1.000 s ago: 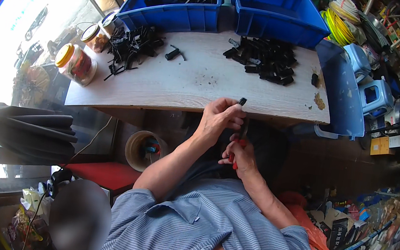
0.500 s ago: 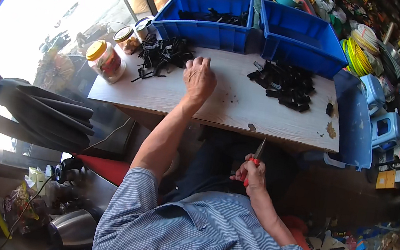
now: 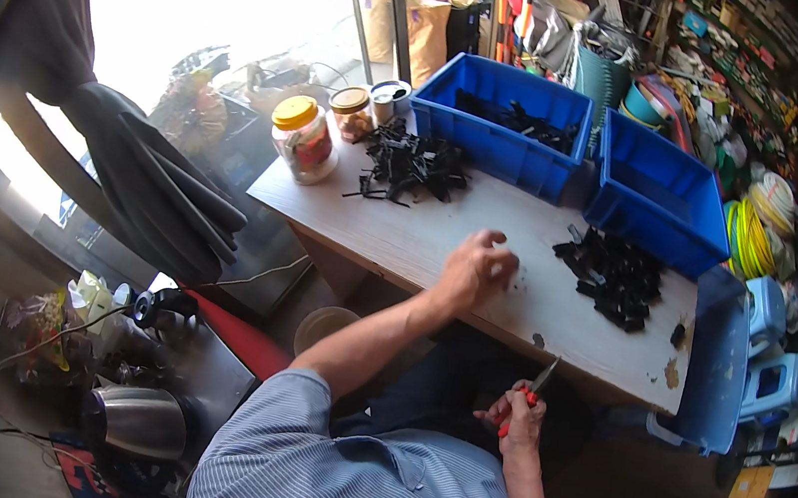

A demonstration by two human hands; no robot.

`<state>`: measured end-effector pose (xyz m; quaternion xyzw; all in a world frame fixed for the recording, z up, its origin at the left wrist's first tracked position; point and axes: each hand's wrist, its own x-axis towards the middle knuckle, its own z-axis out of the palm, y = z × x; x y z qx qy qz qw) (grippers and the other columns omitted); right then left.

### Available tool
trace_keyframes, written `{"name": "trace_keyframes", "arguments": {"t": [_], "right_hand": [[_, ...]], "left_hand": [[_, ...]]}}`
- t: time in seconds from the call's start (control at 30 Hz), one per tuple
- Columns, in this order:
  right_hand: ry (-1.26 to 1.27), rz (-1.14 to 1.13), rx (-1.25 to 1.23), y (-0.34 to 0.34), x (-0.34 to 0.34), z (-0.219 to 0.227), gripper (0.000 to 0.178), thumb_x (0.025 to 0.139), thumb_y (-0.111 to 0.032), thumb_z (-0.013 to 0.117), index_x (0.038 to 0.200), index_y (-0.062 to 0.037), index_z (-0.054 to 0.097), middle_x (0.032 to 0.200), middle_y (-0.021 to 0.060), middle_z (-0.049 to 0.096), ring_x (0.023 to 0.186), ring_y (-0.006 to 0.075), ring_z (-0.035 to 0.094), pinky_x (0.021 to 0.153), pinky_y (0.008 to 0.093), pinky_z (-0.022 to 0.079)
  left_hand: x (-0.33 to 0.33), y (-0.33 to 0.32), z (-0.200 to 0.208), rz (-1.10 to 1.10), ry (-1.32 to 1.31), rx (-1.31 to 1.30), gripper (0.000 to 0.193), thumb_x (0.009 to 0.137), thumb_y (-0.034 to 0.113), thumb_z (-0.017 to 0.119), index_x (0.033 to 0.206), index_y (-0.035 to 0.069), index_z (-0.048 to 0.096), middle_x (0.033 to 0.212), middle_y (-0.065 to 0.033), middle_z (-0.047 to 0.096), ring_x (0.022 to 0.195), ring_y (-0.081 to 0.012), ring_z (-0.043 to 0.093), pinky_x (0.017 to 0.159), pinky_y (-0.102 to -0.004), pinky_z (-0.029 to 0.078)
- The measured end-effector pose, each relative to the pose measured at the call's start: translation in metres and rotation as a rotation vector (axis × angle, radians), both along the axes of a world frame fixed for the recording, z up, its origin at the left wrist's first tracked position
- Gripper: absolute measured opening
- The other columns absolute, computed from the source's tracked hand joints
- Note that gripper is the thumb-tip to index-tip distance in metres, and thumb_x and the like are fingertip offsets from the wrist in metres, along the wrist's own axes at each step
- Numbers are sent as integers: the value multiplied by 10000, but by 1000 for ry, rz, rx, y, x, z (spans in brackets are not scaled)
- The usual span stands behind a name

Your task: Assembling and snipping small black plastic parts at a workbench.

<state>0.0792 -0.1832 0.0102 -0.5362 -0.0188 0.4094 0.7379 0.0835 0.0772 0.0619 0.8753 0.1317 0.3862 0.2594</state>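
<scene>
Worktop (image 3: 519,219) looks mid-job, I'd guess: left blue bin (image 3: 493,149) at the back edge part-filled, one black heap (image 3: 417,163) loose toward the back-left corner, another heap (image 3: 614,280) toward the right edge. Left hand (image 3: 477,271) half-curled near the front edge, can't tell if loaded; right hand (image 3: 524,422) gripping red-handled pliers (image 3: 531,395) by that edge.
</scene>
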Motion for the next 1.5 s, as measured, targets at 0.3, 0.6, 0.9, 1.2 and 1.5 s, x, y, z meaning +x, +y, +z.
{"name": "trace_keyframes", "arguments": {"t": [0.3,0.6,0.9,1.2,1.5], "right_hand": [[-78,-94,106,14,4,25,171,877,-159,650,970,-83,528,626,36,519,519,138,540,554,426,614],[-119,-88,-15,0,4,15,316,828,-224,683,1058,-70,531,802,61,557,688,178,598,600,339,574],[-191,-183,-16,2,-3,7,309,803,-191,729,1054,-87,581,918,-10,516,802,119,512,730,282,463],[-171,-184,29,3,-5,-11,349,798,-189,724,1087,-95,554,930,-5,530,807,116,545,722,271,479],[-114,-123,7,1,5,-20,310,786,-187,713,1032,-77,558,885,27,546,761,138,562,704,259,503]], "left_hand": [[-55,-103,-8,-207,-110,-369,134,829,37,737,941,35,664,833,-128,671,761,-295,668,657,-349,540],[-66,-126,-15,-166,-129,-443,126,863,38,711,977,1,673,874,-143,675,745,-267,703,635,-323,556],[-58,-132,-54,-204,-67,-839,208,944,150,656,1074,-12,672,878,-139,714,779,-179,685,701,-323,546],[-60,-132,-60,-219,-76,-942,256,980,176,620,1137,-20,670,938,-125,724,861,-149,672,769,-309,547],[-70,-125,-62,-436,71,-1160,294,997,282,607,1066,6,682,824,-51,687,745,-121,632,667,-273,519]]}}
